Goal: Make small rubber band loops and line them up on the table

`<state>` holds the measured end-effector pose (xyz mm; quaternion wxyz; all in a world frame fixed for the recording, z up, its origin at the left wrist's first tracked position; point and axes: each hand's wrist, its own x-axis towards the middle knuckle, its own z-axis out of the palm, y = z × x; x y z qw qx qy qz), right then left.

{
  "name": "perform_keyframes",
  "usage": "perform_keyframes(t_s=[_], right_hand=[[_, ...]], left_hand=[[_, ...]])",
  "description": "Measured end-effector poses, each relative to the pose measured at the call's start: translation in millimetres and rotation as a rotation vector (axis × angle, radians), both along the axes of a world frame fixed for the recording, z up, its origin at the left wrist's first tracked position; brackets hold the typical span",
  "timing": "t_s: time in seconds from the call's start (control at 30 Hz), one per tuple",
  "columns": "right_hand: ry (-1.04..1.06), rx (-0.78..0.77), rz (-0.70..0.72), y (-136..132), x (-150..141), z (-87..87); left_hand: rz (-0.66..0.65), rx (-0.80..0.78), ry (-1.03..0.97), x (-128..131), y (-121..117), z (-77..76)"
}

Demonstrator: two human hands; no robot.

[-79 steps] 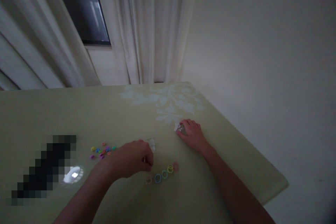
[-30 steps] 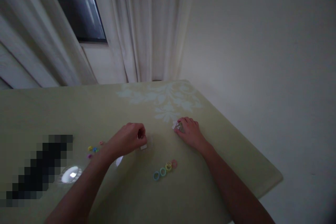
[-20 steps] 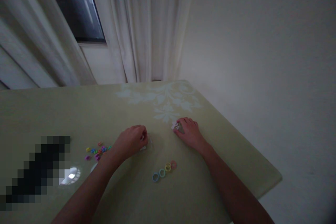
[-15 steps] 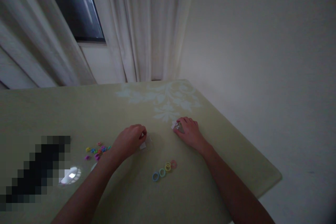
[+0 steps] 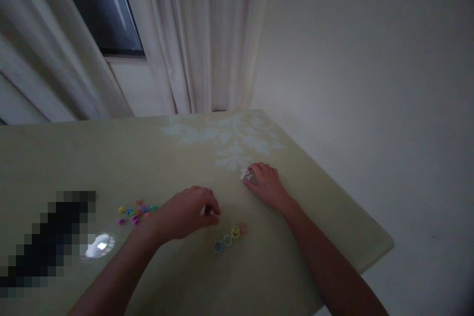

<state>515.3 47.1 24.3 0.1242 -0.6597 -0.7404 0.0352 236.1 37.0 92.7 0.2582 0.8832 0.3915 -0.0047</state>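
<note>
My left hand (image 5: 194, 210) hovers over the table, thumb and fingertips a little apart, with nothing visible between them. It is just behind and left of a slanting row of small rings: a blue ring (image 5: 218, 246), a pale green ring (image 5: 227, 240), a yellow ring (image 5: 235, 232) and a pink ring (image 5: 243, 228). Farther back, my right hand (image 5: 267, 183) rests on the table with thumb and fingers curved around some small white pieces (image 5: 246, 174), whose kind is too small to make out. The palm side of that hand is hidden.
Left of my left forearm lies a loose cluster of small colourful pieces (image 5: 138, 211). Light glares off the tabletop (image 5: 99, 246) nearby, beside a blurred-out dark patch. A pale wall (image 5: 351, 84) runs along the table's right edge; curtains (image 5: 196, 34) hang behind it.
My left hand has moved nearer to me and slightly right, toward the rings, its fingers parting. The clear item beside it before is now mostly hidden. My right hand stays with the white pieces.
</note>
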Motion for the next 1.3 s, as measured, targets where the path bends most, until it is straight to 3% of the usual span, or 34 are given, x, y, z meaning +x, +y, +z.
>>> perform_keyframes(t_s=[0.07,0.23,0.6,0.87,1.0,1.13,1.2,1.3], right_hand=[[-0.008,-0.010,-0.007,0,0,1.0],[-0.004,-0.005,-0.005,0,0,0.2],[0.003,0.000,-0.005,1,-1,-1.4],[0.010,0.000,-0.009,2,1,-3.1],[0.024,0.000,-0.002,1,1,-1.2],[0.024,-0.010,0.012,0,1,0.5],[0.019,-0.015,0.012,0,0,0.7],[0.018,-0.012,0.009,0,0,0.1]], left_hand=[[-0.068,-0.147,0.039,6,-11,3.2],[-0.086,-0.186,0.110,19,-21,-4.0],[-0.079,0.045,0.258,35,-41,-11.6],[-0.139,0.078,0.325,48,-51,-12.1],[-0.092,0.109,0.312,32,-40,1.6],[0.096,0.144,0.298,-9,-9,13.5],[0.194,0.138,0.270,-26,7,11.5],[0.215,0.129,0.260,-36,21,1.2]])
